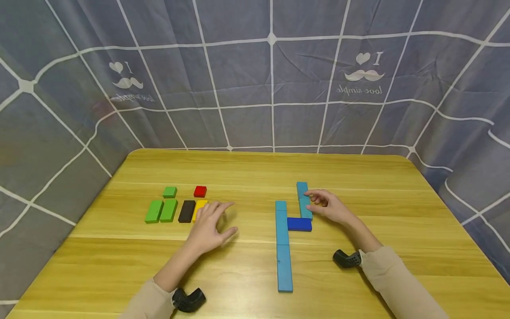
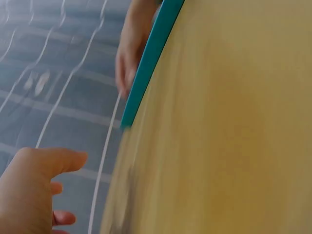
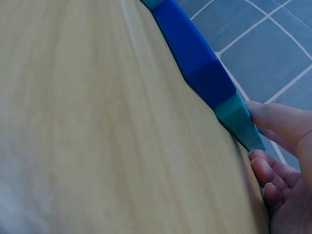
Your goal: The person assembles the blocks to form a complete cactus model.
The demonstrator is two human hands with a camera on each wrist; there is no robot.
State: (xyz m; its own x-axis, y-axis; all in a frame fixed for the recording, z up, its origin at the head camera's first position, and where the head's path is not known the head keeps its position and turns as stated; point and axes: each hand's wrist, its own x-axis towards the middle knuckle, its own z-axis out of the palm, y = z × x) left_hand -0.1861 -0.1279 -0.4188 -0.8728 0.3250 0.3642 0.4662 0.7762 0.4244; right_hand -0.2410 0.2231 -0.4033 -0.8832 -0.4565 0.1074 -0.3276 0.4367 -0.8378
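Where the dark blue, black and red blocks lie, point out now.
Dark blue block (image 1: 299, 223): head view, top face.
Black block (image 1: 187, 211): head view, top face.
Red block (image 1: 200, 191): head view, top face.

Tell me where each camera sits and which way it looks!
Head: worn there, facing forward and down at the table; left hand, right hand and sleeves show.
Left wrist: worn there, facing across the table to a light-blue strip; parts of both hands show.
Right wrist: worn there, facing the dark blue block; of the person, only the right hand shows.
Head and right wrist share the dark blue block.
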